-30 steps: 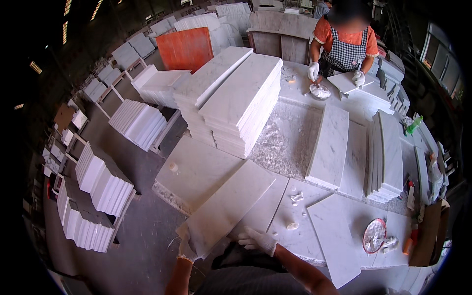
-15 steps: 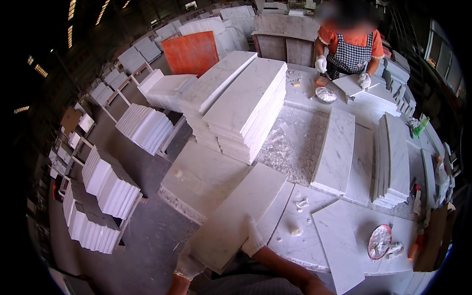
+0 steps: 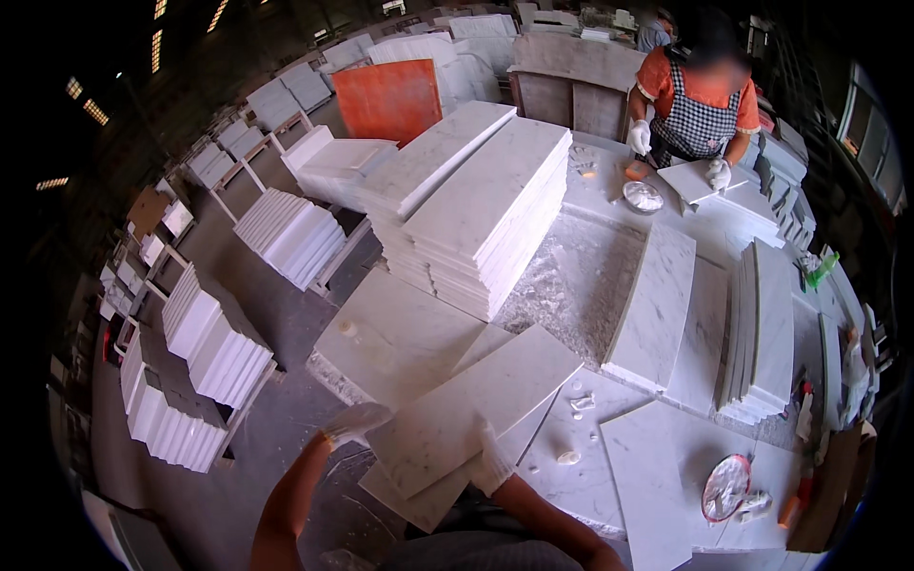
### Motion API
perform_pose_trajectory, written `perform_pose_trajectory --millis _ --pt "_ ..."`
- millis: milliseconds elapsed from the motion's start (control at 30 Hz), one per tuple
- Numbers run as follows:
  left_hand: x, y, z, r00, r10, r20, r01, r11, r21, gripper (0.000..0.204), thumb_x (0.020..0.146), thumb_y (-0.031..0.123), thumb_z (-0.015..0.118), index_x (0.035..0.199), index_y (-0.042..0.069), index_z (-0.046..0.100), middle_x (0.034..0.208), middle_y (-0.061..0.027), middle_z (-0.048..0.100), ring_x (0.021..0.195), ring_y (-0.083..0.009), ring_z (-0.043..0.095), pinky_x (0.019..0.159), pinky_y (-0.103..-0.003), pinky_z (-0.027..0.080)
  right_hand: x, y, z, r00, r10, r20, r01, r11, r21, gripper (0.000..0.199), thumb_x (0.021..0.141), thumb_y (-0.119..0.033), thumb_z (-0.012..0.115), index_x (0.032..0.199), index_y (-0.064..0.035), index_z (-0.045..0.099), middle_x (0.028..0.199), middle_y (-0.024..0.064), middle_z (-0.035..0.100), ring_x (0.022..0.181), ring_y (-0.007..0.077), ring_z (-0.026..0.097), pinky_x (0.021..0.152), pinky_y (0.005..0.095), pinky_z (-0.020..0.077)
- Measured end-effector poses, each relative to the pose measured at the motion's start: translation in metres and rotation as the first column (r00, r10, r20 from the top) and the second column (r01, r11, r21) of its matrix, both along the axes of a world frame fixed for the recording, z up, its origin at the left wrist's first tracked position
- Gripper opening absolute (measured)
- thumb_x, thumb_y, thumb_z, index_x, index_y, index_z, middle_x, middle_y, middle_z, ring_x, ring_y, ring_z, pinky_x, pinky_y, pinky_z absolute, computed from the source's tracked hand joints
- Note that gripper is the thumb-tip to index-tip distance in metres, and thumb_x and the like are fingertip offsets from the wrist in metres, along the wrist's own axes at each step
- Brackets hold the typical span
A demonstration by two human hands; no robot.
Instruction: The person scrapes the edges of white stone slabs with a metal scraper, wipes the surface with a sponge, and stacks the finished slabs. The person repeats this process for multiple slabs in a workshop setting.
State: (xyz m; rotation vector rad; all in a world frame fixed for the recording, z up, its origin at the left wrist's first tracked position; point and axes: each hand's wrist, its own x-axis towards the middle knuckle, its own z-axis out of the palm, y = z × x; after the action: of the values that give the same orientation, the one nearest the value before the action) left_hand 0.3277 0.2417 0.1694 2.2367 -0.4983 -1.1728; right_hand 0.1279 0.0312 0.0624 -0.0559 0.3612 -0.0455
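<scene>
A rectangular white marble slab [image 3: 476,404] with grey veins lies slantwise in front of me. Beneath it, a second slab [image 3: 419,506] shows at the near left end and past the far edge. My right hand [image 3: 492,463], in a white glove, grips the near long edge of the upper slab, with a digit lying on its top face. At that slab's left corner is my left hand [image 3: 358,422], gloved too, its fingers stretched out and slightly blurred. Whether its fingertips touch the corner I cannot tell.
A tall stack of slabs [image 3: 486,205] stands beyond. To the right lie another slab [image 3: 647,485], a red-rimmed bowl of white paste [image 3: 726,487] and upright slabs [image 3: 759,328]. Across the table a person [image 3: 700,105] in a checked apron handles a slab. Palletised stacks [image 3: 214,347] stand left.
The upper slab has turned and shifted right, uncovering parts of the slab beneath. My left hand has loosened from its near end and moved up to the left corner. My right hand stays on the edge.
</scene>
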Motion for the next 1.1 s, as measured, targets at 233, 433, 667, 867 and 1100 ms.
perform_pose_trajectory --millis 233,433,667,867,1100 --pt "-0.032 -0.043 0.028 0.939 0.142 -0.314 -0.163 0.986 -0.040 0.059 0.094 0.043 0.061 0.134 0.000 0.054 0.126 -0.0079 0.063 0.114 -0.0151 0.056 0.100 -0.030 0.042 -0.009 -0.011 0.014 0.998 0.006 -0.064 -0.006 1.000 0.013 0.050 0.103 -0.034 0.042 0.144 -0.0055 0.039 0.142 0.0105 0.047 0.129 0.0276 0.046 0.108 0.0428 0.0397" --pt "-0.079 -0.026 0.036 0.995 -0.021 0.098 0.019 0.999 0.026 0.053 0.096 0.042 0.059 0.126 -0.003 0.060 0.118 -0.0075 0.065 0.103 -0.0137 0.060 0.092 -0.028 0.047 -0.006 -0.010 -0.013 0.975 0.121 -0.185 -0.138 0.987 -0.085 0.050 0.101 -0.036 0.049 0.140 -0.0060 0.045 0.138 0.0126 0.053 0.125 0.0300 0.051 0.104 0.0455 0.0439" --pt "-0.065 -0.027 0.022 0.867 0.245 -0.435 -0.273 0.962 -0.001 0.051 0.095 0.040 0.061 0.128 0.002 0.058 0.120 -0.0058 0.064 0.103 -0.0157 0.060 0.091 -0.030 0.047 -0.008 -0.015 -0.008 0.993 0.110 -0.043 -0.118 0.955 -0.271 0.052 0.099 -0.037 0.053 0.140 -0.0048 0.047 0.136 0.0090 0.053 0.119 0.0229 0.055 0.098 0.0356 0.0472" --pt "-0.086 -0.030 0.008 0.992 0.073 -0.107 -0.093 0.975 -0.200 0.046 0.093 0.033 0.064 0.126 0.001 0.058 0.118 -0.0074 0.063 0.109 -0.0171 0.057 0.096 -0.030 0.045 -0.007 -0.011 -0.028 0.961 0.023 -0.275 -0.076 0.980 -0.183 0.053 0.098 -0.033 0.057 0.139 -0.0021 0.047 0.132 0.0087 0.055 0.113 0.0212 0.057 0.095 0.0350 0.0487" --pt "-0.113 -0.058 0.042 0.998 0.032 -0.052 -0.040 0.984 -0.171 0.042 0.092 0.027 0.064 0.125 0.000 0.059 0.114 -0.0103 0.065 0.106 -0.0157 0.058 0.094 -0.030 0.046 -0.032 -0.035 0.047 0.920 -0.187 -0.343 -0.015 0.860 -0.510 0.049 0.097 -0.029 0.059 0.137 -0.0030 0.050 0.129 0.0067 0.057 0.113 0.0189 0.055 0.093 0.0336 0.0480"
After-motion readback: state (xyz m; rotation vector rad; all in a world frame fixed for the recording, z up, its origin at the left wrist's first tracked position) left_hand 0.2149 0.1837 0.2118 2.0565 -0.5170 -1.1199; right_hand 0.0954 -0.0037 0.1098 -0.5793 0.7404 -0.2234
